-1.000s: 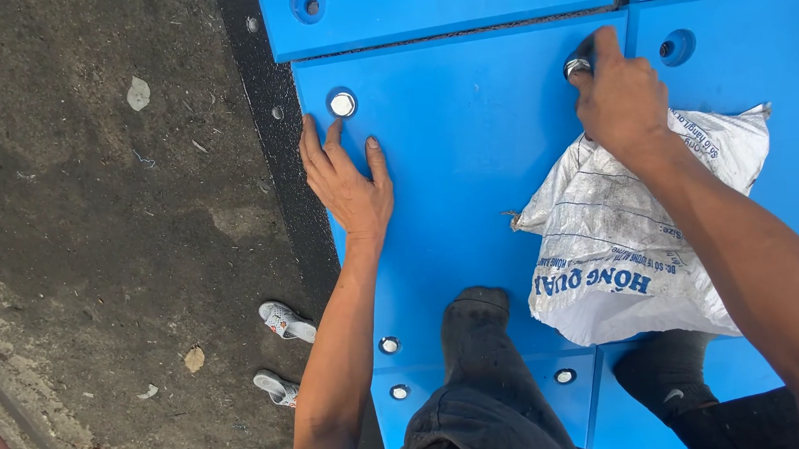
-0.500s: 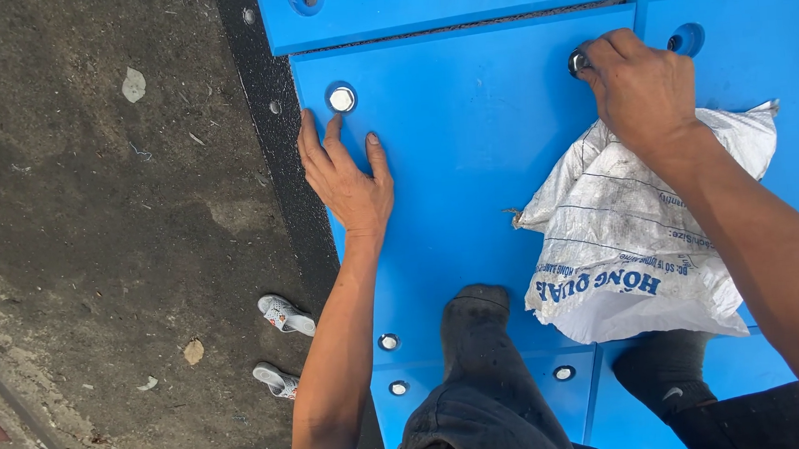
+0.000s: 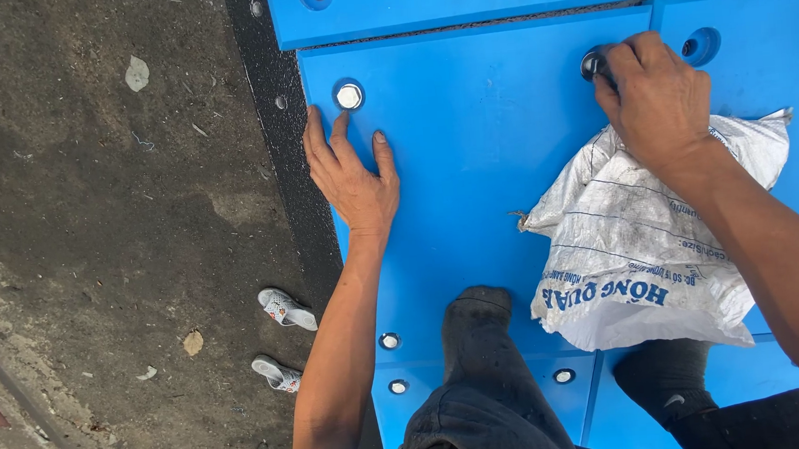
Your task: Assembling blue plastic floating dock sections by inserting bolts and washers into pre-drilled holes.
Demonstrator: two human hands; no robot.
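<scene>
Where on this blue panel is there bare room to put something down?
Free: the stretch of the blue panel between the left hand and the right hand, above the white sack. Crowded: the lower part, taken by the sack and the person's legs.

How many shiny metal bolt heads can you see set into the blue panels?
4. One sits in a recess just beyond the left hand at; three lie near the person's legs at and. Another may be hidden under the right hand.

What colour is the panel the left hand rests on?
Bright blue panel, under the left hand; head view.
</scene>
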